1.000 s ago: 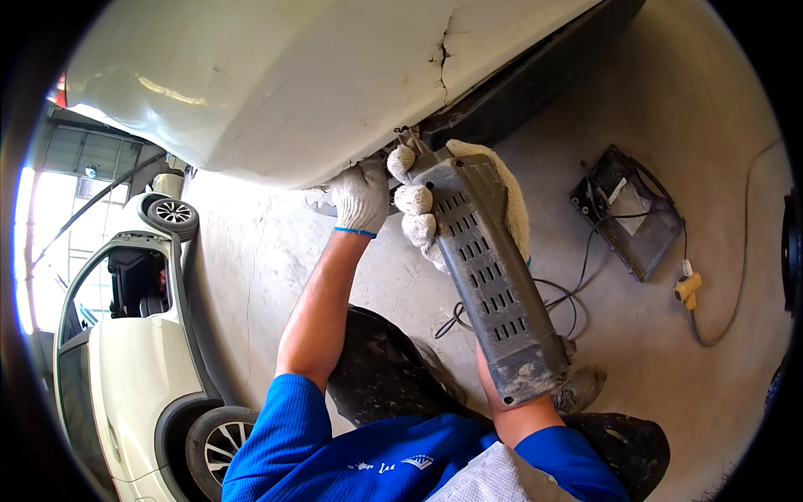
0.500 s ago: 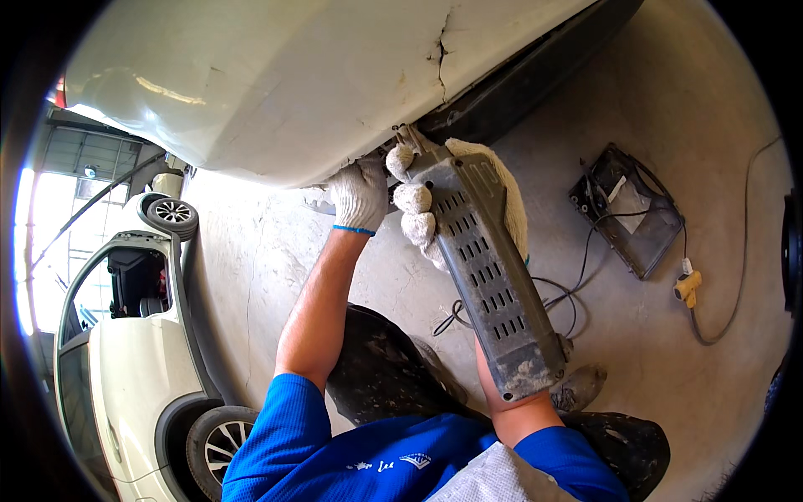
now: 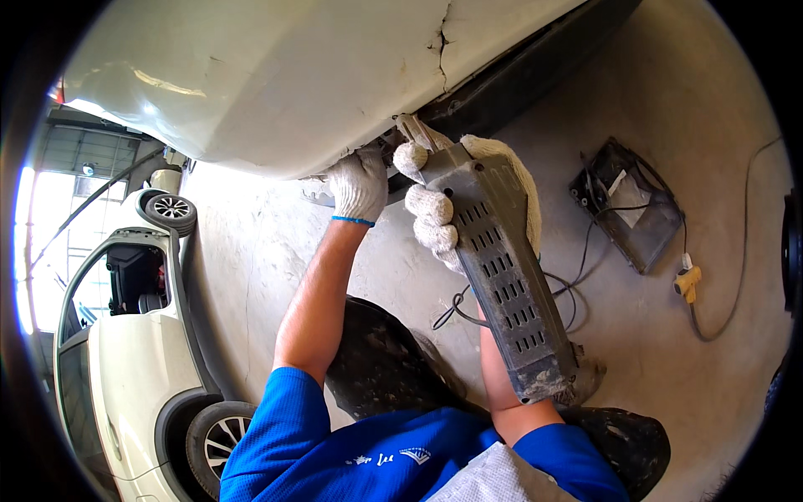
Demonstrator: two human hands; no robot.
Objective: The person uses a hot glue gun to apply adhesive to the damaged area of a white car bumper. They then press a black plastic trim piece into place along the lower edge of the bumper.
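A cream car bumper point(image 3: 284, 100) spans the top, with a dark crack point(image 3: 442, 52) running to its lower edge. My gloved left hand point(image 3: 361, 182) is closed at that edge, its fingertips hidden behind the panel. In my gloved right hand point(image 3: 431, 219) is a corded power tool with a long, dark grey, slotted housing point(image 3: 506, 289). The thumb and fingers wrap round its upper part. Its front end point(image 3: 418, 130) points up at the bumper edge, just right of my left hand. Whether the tip touches the bumper I cannot tell.
An open black tool case point(image 3: 627, 205) with a paper inside lies on the concrete floor at right. Beside it is a yellow cable connector point(image 3: 687, 283). Black cord point(image 3: 569, 289) loops beneath the tool. Another cream car point(image 3: 134, 351) and a loose wheel point(image 3: 171, 209) stand at left.
The power tool and my right hand have shifted slightly right, with the front end a little higher. My left hand stays at the bumper edge, slightly higher in view.
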